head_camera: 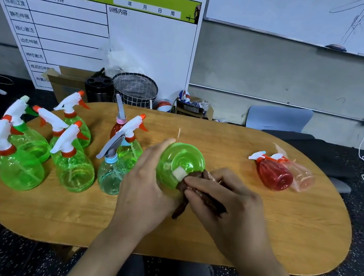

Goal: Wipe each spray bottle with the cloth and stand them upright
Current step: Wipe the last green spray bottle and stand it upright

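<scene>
Left hand (144, 186) grips green bottle (179, 161) at table centre, base turned toward camera, fingers curled round its far side. Right hand (228, 202) pinches brown cloth (205, 196) against bottle's base at 4 o'clock. Upright bottles (72, 163) cluster at 9 o'clock, reaching left edge. Red bottle (273, 173) and pale pink bottle (301, 178) lie on sides at 3 o'clock. Bare table (305, 229) from there to right rim, also along near edge.
</scene>
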Available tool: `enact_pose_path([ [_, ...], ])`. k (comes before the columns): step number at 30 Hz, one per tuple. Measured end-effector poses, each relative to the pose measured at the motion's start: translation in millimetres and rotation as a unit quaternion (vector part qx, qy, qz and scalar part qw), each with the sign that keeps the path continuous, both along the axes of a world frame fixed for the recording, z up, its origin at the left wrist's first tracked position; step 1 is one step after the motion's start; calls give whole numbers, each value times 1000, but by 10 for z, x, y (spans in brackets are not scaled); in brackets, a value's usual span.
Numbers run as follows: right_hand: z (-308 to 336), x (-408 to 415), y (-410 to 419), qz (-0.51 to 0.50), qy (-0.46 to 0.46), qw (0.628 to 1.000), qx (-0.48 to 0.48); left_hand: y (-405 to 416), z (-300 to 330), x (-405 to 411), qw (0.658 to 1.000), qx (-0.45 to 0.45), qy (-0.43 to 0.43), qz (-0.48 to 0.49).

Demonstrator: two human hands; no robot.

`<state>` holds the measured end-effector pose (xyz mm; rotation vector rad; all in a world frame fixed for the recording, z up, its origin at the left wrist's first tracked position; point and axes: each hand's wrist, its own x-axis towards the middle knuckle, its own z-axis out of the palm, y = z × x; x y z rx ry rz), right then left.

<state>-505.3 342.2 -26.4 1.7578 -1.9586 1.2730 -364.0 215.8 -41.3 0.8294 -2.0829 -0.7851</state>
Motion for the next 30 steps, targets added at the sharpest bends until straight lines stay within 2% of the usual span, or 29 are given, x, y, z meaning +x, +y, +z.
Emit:
enact_pose_path([
  [6, 58, -53, -56, -75, -36, 996, -42, 99, -57, -70, 999, -12, -16, -31],
  [10, 15, 85, -121, -33, -27, 999, -15, 109, -74, -48, 999, 2, -11, -42],
  [15, -95, 66, -51, 37, -8, 999, 19, 27, -123, 67, 1000, 7, -21, -1],
  [20, -100, 27, -72, -42, -8, 999, 0, 62, -196, 108, 999, 13, -33, -17],
  [25, -135, 125, -113, -7, 20, 1000, 23, 92, -271, 118, 999, 8, -35, -27],
  [27, -165, 140, -94, 5, -1, 1000, 26, 86, -310, 139, 999, 12, -21, -34],
  [30, -165, 116, -98, -29, -128, 991, -32, 108, -367, 156, 999, 30, 31, -33],
])
